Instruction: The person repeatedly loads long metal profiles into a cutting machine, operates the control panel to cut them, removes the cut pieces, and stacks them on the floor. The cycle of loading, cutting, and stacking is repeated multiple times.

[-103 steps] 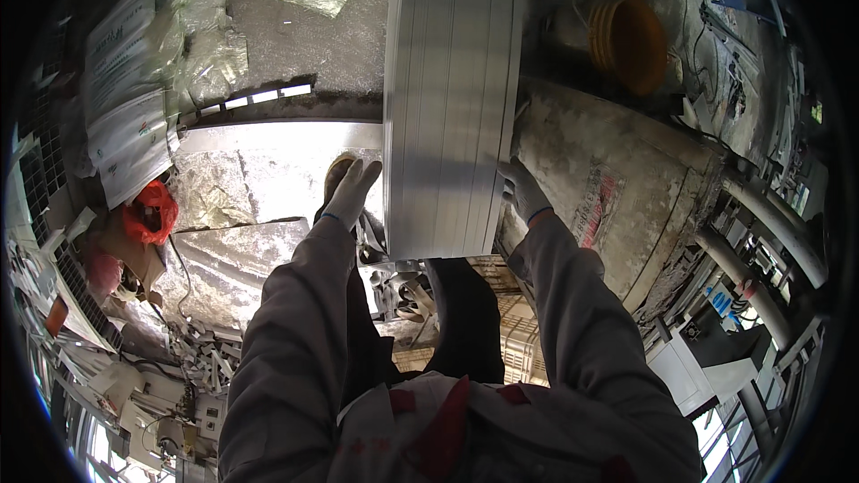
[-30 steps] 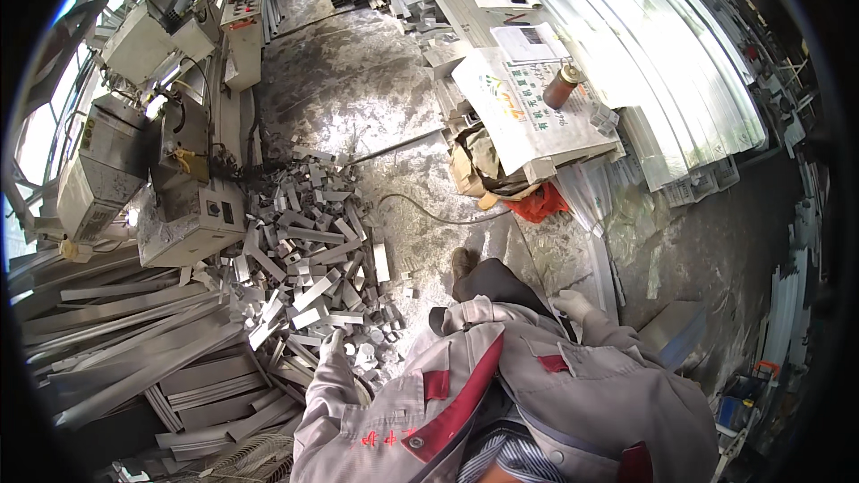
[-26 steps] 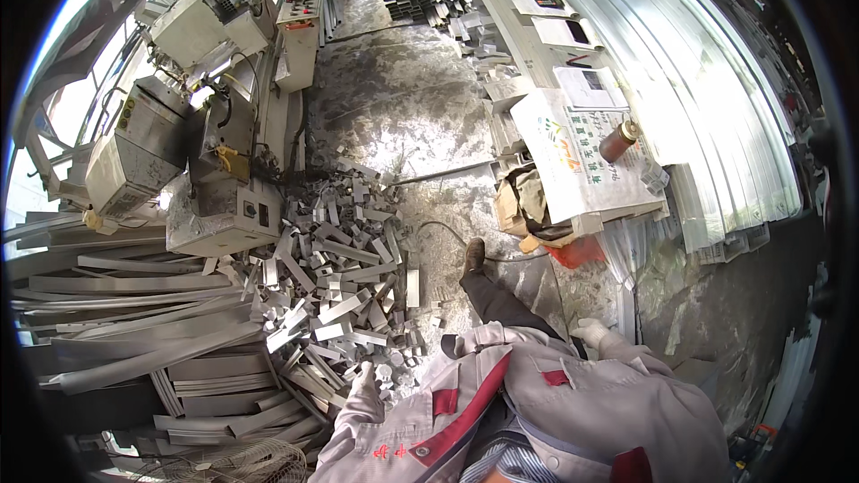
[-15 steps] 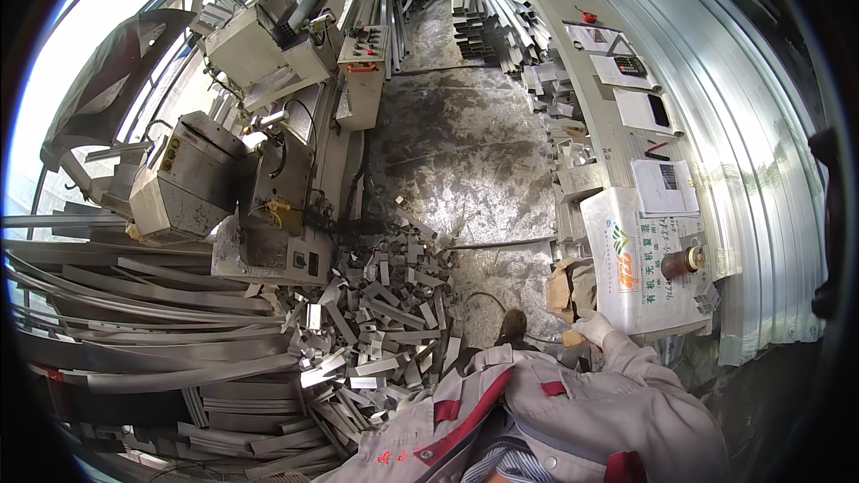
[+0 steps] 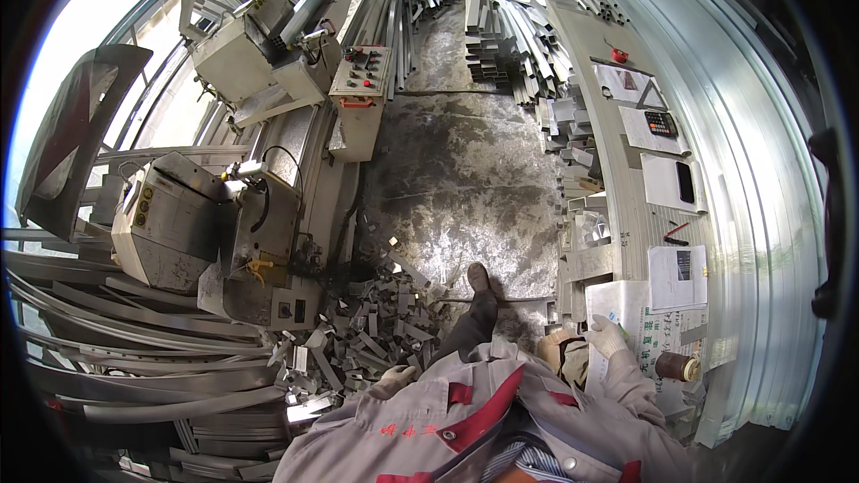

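Note:
My right hand [image 5: 607, 337], in a whitish work glove, is at the near edge of the bench on the right. Its fingers are a little apart, with nothing visible in them. Beside it lies a white printed sack [image 5: 631, 304] spread over the bench end. Just left of that hand, lower down, an open brown cardboard box [image 5: 557, 349] holds something pale. My left hand [image 5: 394, 380], also gloved, hangs low beside the heap of metal offcuts [image 5: 367, 331]. Its fingers are too small and partly hidden to read.
A jar of dark liquid [image 5: 677, 367], papers [image 5: 677, 277], a phone [image 5: 685, 182] and a calculator [image 5: 660, 123] lie along the bench. Cutting machines [image 5: 170, 224] and a control box [image 5: 360, 80] stand left. Long metal profiles [image 5: 510, 36] are stacked ahead. My shoe [image 5: 480, 277] is on the floor.
I have stepped forward, one leg now stretched out ahead. My right hand has come up from beside the box to the sack's edge. My left hand has come into view.

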Motion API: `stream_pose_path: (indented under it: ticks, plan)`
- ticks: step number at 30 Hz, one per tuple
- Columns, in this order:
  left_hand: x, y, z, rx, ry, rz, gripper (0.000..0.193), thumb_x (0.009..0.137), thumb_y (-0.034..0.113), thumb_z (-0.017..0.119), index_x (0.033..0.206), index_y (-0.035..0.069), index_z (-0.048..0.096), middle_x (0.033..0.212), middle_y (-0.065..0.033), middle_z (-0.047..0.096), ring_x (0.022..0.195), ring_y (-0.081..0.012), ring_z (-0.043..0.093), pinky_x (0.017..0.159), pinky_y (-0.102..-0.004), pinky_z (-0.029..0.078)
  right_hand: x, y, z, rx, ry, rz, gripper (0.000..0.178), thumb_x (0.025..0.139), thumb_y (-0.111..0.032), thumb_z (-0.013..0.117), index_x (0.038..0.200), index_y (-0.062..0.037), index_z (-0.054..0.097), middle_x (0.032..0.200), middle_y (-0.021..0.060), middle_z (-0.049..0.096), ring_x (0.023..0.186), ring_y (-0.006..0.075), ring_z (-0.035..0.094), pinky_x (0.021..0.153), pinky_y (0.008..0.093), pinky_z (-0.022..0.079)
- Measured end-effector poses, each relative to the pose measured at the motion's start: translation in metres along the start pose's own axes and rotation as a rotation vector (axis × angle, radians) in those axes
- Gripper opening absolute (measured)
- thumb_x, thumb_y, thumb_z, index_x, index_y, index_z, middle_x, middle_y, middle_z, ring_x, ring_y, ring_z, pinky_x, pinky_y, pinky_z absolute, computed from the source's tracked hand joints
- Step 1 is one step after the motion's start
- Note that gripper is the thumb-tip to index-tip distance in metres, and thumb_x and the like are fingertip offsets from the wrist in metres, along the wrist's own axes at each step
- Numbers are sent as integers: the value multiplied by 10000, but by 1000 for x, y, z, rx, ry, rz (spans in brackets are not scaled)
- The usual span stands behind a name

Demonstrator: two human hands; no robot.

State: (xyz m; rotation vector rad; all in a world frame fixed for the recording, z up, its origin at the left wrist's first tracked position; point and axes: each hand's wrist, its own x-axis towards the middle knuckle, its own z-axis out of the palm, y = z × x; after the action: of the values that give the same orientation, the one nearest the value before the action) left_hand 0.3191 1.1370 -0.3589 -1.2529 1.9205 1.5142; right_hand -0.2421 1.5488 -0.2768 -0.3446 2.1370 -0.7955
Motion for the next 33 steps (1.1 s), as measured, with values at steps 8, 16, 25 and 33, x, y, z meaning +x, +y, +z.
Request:
stream_pose_path:
  ticks: [8,16,25,33]
  plan:
    - [161,148,-124,-258,105,-119,610,1000,431,846,1426,8,734,1214,-100,820,1046,-221,761,946,-370,608,96,-55,-51,-92,119,258,715,913,-169,846,1550,62,619,1357,248,777,1171,320,764,956,407,614]
    - [303,312,-241,-584,348,-50,681,1008,430,861,1503,-5,690,1430,-154,776,1323,-252,715,1137,-378,551,249,-133,-42,-67,-2,-273,333,949,-192,760,1231,-18,792,1075,168,819,961,316,771,841,440,596]
    - [336,254,-255,-581,364,-416,688,985,548,823,1432,29,756,1333,-146,816,1189,-263,757,1065,-382,580,519,-339,-86,-216,-189,0,326,910,-244,824,1159,-35,844,1119,132,841,946,301,786,824,423,604]
    - [307,295,-265,-986,659,-662,460,1018,432,840,1259,40,832,934,-21,790,731,-169,695,661,-376,561,791,-658,-127,-185,-176,-173,761,919,-191,824,1577,109,590,1172,182,799,908,236,774,773,362,621]
